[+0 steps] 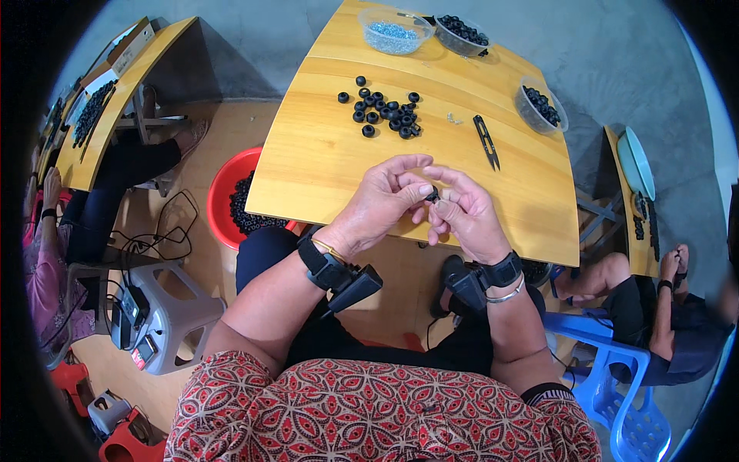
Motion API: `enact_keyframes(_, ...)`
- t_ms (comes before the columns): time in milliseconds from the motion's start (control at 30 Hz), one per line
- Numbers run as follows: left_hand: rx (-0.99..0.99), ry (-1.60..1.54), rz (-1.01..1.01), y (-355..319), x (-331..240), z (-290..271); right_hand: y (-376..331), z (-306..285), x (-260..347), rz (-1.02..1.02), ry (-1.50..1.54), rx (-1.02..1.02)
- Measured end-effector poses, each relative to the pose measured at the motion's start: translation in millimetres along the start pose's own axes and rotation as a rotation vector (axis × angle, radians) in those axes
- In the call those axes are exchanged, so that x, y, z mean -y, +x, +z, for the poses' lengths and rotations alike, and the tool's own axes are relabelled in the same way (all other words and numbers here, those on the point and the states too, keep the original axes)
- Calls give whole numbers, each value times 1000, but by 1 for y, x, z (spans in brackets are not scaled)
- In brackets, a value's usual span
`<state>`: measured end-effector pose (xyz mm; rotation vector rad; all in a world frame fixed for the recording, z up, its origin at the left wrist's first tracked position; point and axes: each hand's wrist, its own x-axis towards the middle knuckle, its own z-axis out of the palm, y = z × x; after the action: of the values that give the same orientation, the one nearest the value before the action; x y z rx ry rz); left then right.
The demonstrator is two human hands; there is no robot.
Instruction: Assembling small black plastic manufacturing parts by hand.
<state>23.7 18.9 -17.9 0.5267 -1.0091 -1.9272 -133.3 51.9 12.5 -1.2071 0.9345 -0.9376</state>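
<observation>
Over the near edge of the wooden table, my two hands meet. My left hand pinches a black bead between thumb and fingertips. Right against it, the thumb and forefinger of my right hand are pressed together. Whatever my right fingertips hold is too small or hidden to make out. Beyond my hands lies a loose group of round black beads. To their right are a few tiny clear beads and a pair of black thread snips.
Clear bowls stand along the table's far and right sides: one with pale blue beads, two with black beads. A red basin of black beads sits below left. Other people sit at tables either side; a blue plastic chair is right.
</observation>
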Motion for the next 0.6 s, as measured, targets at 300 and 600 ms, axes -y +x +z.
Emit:
enact_keyframes(300, 3, -27, -36, 5, 3, 0, 0, -1, -9, -78, -115, -38)
enact_keyframes(600, -47, -24, -43, 3, 2, 0, 4, 9, -11, -305, -539, -120)
